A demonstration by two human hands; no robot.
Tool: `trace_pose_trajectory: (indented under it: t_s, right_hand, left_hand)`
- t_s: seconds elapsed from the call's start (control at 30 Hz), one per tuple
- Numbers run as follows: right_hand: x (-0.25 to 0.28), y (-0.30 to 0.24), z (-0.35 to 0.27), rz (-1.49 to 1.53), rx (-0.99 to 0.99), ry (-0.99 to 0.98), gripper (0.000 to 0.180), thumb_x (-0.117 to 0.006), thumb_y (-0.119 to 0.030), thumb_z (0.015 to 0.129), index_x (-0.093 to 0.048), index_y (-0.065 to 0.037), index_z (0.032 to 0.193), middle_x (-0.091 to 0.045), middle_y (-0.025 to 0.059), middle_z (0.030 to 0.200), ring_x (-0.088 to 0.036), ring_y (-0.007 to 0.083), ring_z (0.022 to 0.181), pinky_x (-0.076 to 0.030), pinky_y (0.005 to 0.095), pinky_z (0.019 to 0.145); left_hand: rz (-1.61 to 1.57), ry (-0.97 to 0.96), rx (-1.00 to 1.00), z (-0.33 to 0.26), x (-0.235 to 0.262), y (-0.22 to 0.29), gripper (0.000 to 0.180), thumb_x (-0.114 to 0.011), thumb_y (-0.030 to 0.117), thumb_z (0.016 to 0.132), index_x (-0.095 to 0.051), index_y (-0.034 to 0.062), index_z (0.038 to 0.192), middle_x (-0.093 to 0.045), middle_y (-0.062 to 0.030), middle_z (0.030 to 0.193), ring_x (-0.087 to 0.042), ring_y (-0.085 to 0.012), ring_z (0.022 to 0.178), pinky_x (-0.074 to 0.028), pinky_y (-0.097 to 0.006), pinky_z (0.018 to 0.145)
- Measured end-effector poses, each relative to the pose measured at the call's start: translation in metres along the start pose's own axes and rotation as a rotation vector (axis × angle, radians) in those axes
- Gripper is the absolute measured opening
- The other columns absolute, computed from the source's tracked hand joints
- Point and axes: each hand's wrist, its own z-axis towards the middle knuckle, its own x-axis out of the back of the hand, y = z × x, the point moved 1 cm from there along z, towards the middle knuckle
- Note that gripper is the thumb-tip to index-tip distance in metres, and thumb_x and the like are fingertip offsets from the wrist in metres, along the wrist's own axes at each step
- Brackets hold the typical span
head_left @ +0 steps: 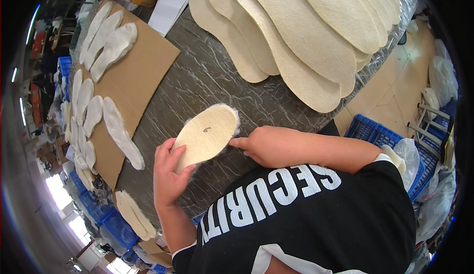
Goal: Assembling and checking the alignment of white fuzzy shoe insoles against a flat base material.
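A cream fleece insole (207,132) with fluffy white edges and a small dark mark is held above the dark marbled table (170,98). My left hand (170,170) grips its lower left end, thumb on top and fingers around the edge. At the insole's right edge, my right hand (256,143) presses an extended index finger against the fluff; its other fingers are curled and partly hidden. The insole's underside is out of sight.
Large cream insole pieces (316,32) lie in overlapping piles at the far right. Brown cardboard (148,52) on the left carries several white fluffy insoles (114,49). A pair of insoles (132,215) sits near the table's left edge. Blue crates (370,131) stand on the floor at right.
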Motion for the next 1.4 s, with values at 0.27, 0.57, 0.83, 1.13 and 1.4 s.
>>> trace_pose_trajectory:
  t_s: [0.27, 0.57, 0.83, 1.13, 1.4]
  right_hand:
    - [-0.012, 0.025, 0.001, 0.117, 0.148, 0.283, 0.030, -0.062, -0.013, 0.091, -0.060, 0.000, 0.118, -0.066, 0.0251, 0.082, -0.066, 0.0383, 0.079, -0.053, 0.0442, 0.071]
    - [0.008, 0.021, 0.009, 0.322, 0.023, 0.676, 0.026, -0.062, -0.002, 0.086, -0.058, 0.003, 0.111, -0.062, 0.0197, 0.105, -0.066, 0.0315, 0.090, -0.053, 0.0388, 0.079]
    - [0.015, 0.020, 0.017, 0.050, 0.174, 0.584, 0.026, -0.065, -0.003, 0.085, -0.062, -0.002, 0.111, -0.065, 0.0154, 0.099, -0.063, 0.0309, 0.087, -0.052, 0.0396, 0.076]
    - [0.022, 0.013, 0.016, -0.007, 0.097, 0.554, 0.022, -0.069, -0.004, 0.081, -0.065, -0.003, 0.103, -0.067, 0.0152, 0.090, -0.064, 0.0346, 0.083, -0.053, 0.0425, 0.073]
    - [0.025, 0.013, 0.015, -0.050, 0.075, 0.532, 0.022, -0.068, -0.003, 0.081, -0.065, -0.003, 0.103, -0.067, 0.0160, 0.090, -0.064, 0.0356, 0.083, -0.053, 0.0426, 0.072]
  left_hand:
    - [-0.029, 0.017, -0.008, 0.001, -0.006, -0.003, 0.050, -0.080, 0.012, 0.064, -0.065, -0.0009, 0.110, -0.056, -0.0188, 0.126, -0.054, -0.0353, 0.113, -0.044, -0.042, 0.098]
    - [0.016, 0.130, -0.089, -0.015, -0.017, 0.004, 0.058, -0.088, 0.018, 0.054, -0.068, 0.0073, 0.107, -0.057, -0.0157, 0.123, -0.054, -0.0365, 0.109, -0.047, -0.045, 0.093]
    - [0.070, 0.122, -0.129, -0.013, -0.012, 0.011, 0.050, -0.088, 0.022, 0.055, -0.073, 0.0117, 0.102, -0.059, -0.0107, 0.117, -0.057, -0.0371, 0.114, -0.047, -0.046, 0.090]
    - [0.022, 0.019, -0.119, -0.004, -0.008, 0.009, 0.057, -0.090, 0.022, 0.048, -0.073, 0.0107, 0.101, -0.058, -0.0113, 0.118, -0.059, -0.0366, 0.115, -0.049, -0.046, 0.090]
    - [-0.070, -0.006, -0.113, 0.007, -0.007, 0.006, 0.068, -0.090, 0.023, 0.049, -0.066, 0.0068, 0.110, -0.058, -0.0159, 0.117, -0.059, -0.0366, 0.107, -0.048, -0.046, 0.090]
